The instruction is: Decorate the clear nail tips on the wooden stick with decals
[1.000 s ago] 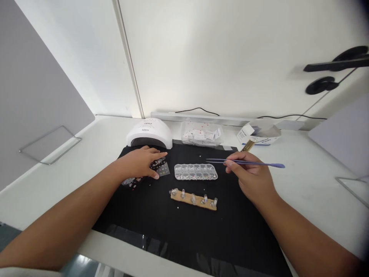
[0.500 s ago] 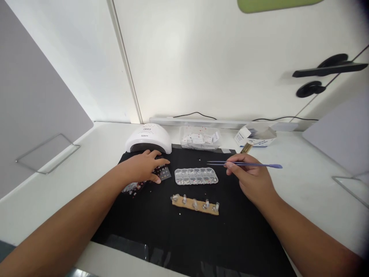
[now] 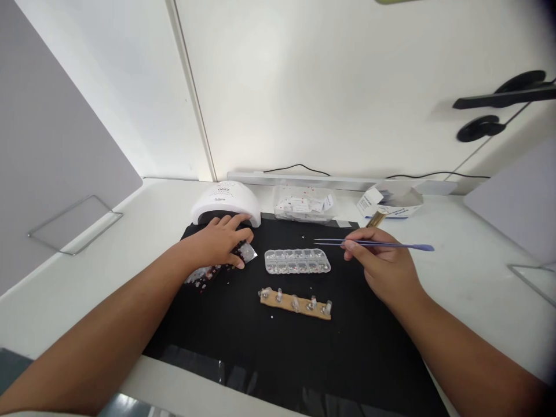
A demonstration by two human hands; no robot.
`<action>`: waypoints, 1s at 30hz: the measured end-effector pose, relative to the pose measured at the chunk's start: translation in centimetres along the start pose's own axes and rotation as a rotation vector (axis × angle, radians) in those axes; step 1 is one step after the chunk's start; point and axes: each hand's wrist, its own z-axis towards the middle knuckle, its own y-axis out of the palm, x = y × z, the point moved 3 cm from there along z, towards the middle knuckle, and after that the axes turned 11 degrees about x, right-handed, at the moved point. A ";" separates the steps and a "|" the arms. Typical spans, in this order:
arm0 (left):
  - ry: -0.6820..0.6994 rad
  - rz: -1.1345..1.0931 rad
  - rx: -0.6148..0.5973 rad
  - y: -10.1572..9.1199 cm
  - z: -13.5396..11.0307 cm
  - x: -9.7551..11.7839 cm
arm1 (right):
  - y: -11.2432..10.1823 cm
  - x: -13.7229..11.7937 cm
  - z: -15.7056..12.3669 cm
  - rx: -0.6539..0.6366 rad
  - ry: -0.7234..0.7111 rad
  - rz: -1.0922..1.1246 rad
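Black mat (image 3: pixel 260 341) underlies everything, with a clear gem box (image 3: pixel 297 261) at its middle. Left of the box, my left hand (image 3: pixel 219 246) lies palm-down on sticker sheets (image 3: pixel 197 275); I cannot tell whether it grips them. Right of the box, my right hand (image 3: pixel 386 269) pinches purple tweezers (image 3: pixel 373 244), whose tips appear empty just beyond the box. Nearer than the box, a tan strip (image 3: pixel 295 302) carries five clear nail tips, which look undecorated. The work seems barely begun.

**Camera arrangement.** 1 head-worn view is given, directed forward and down over the black mat (image 3: pixel 278 347) on the white desk (image 3: pixel 469 255). The left hand (image 3: pixel 219 246) and right hand (image 3: pixel 384 269) are framed close, the wall (image 3: pixel 325 87) behind.
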 end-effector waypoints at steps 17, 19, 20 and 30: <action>-0.114 -0.593 0.601 -1.7 -1.3 0.4 | 0.0 -0.2 -0.2 -0.022 -0.009 0.014; -0.170 -0.719 0.653 -1.4 -1.3 0.5 | 0.0 -0.1 -0.1 -0.024 -0.010 0.025; -0.199 -0.782 0.680 -1.2 -1.4 0.5 | 0.0 0.1 -0.1 -0.023 -0.011 0.030; -0.410 -1.234 0.731 -1.8 -3.1 4.8 | 0.1 -0.1 -0.4 -0.030 -0.029 0.154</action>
